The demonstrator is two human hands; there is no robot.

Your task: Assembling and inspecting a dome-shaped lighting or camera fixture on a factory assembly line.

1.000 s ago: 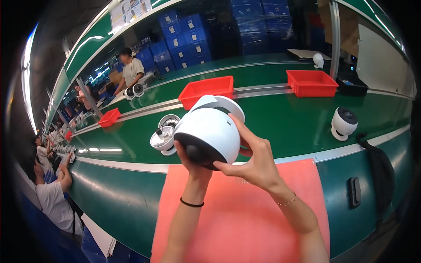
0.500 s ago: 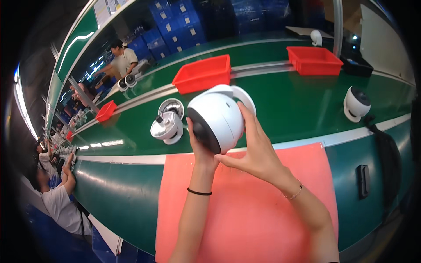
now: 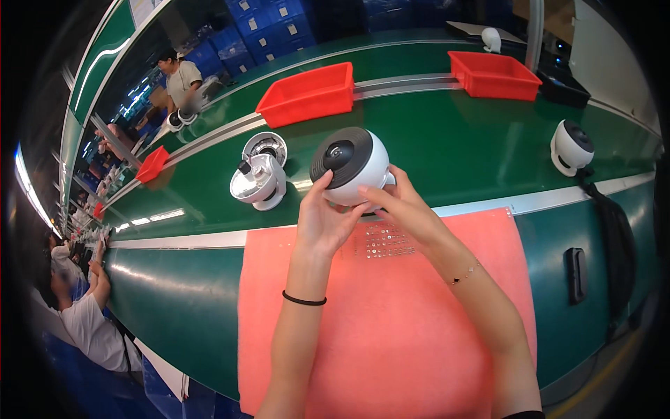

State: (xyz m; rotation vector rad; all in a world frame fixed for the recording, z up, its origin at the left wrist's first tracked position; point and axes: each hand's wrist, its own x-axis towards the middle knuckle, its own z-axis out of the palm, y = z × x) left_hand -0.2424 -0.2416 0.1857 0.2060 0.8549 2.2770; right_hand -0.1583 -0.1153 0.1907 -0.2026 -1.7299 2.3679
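A round white security camera [image 3: 377, 165] with a black ringed front and a lens is held up above the far edge of the pink mat [image 3: 391, 328]. My left hand [image 3: 322, 220] grips it from the lower left, thumb and fingers closed at its rim. From the right, my right hand [image 3: 408, 206] wraps round its side and underside; some of its fingers are hidden behind the shell. Left of my hands, an opened white camera housing [image 3: 258, 180] with a shiny inside rests on the green belt. Small metal screws [image 3: 387, 241] lie in rows on the mat just below my hands.
Red bins [image 3: 307, 94] stand along the metal rail beyond the belt. Another white camera [image 3: 572, 148] sits at the right, near a black strap [image 3: 614, 244]. A dark slim object [image 3: 576, 275] lies on the green bench. Other people work at the left.
Both hands have turned the camera, so its black lens front now faces up and toward me instead of left. The rows of screws have come into sight beneath it.
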